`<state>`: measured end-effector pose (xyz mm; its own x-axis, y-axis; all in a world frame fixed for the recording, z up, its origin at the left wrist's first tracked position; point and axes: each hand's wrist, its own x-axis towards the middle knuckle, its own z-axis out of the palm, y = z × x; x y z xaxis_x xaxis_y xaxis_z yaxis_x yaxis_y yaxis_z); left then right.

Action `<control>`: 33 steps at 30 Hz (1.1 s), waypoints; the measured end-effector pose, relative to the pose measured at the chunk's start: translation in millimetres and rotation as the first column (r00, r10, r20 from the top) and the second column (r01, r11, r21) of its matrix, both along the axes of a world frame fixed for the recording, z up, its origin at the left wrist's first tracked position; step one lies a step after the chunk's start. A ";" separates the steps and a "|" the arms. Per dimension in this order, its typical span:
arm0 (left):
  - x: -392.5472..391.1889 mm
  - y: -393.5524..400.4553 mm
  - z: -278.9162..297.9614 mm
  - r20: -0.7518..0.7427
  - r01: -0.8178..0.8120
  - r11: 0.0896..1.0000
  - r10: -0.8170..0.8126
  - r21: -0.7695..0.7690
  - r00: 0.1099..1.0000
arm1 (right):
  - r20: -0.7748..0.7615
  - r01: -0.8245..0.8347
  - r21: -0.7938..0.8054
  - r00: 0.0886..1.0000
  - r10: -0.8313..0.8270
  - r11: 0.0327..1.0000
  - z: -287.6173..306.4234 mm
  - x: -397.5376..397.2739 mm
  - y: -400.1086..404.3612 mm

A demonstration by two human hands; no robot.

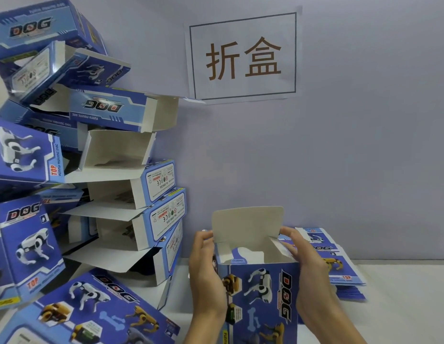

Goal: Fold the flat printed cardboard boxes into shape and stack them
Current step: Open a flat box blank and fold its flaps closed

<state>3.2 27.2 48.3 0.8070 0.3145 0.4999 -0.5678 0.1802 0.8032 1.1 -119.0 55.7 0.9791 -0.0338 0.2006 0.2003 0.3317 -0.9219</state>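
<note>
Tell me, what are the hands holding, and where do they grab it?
A blue box, standing upright with its top open. The left hand holds its left side; the right hand holds its right side near the top edge.

Packing workstation in a small workshop or assembly room. Indicators: a plain wall (pixel 340 145) carrying a printed paper sign (pixel 243 55), a white table (pixel 402 306), a tall pile of folded toy boxes (pixel 111 155), and a stack of flat boxes (pixel 340 266).
</note>
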 end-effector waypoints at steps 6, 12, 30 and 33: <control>2.6 2.7 0.4 -0.020 -0.023 0.999 0.024 0.048 1.000 | 0.020 0.086 -0.136 0.996 -0.084 0.987 -2.2 4.6 1.7; 1.2 6.6 6.8 -0.101 0.116 0.993 -0.111 0.039 0.989 | -0.001 0.074 -0.170 0.997 -0.076 0.983 6.5 0.7 2.6; 5.7 2.1 3.2 -0.106 -0.054 0.991 0.041 -0.123 0.994 | 0.075 -0.002 -0.116 0.997 0.011 0.993 10.5 -1.6 0.7; 7.7 6.4 6.4 -0.174 -0.077 0.984 0.049 -0.161 0.984 | 0.111 -0.070 -0.174 0.990 0.091 0.982 8.0 11.9 -11.6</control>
<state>11.0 33.6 54.6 0.8510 0.4345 0.2949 -0.4413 0.2872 0.8502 12.9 -130.6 63.7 0.9462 0.0886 0.3112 0.2903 0.1922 -0.9374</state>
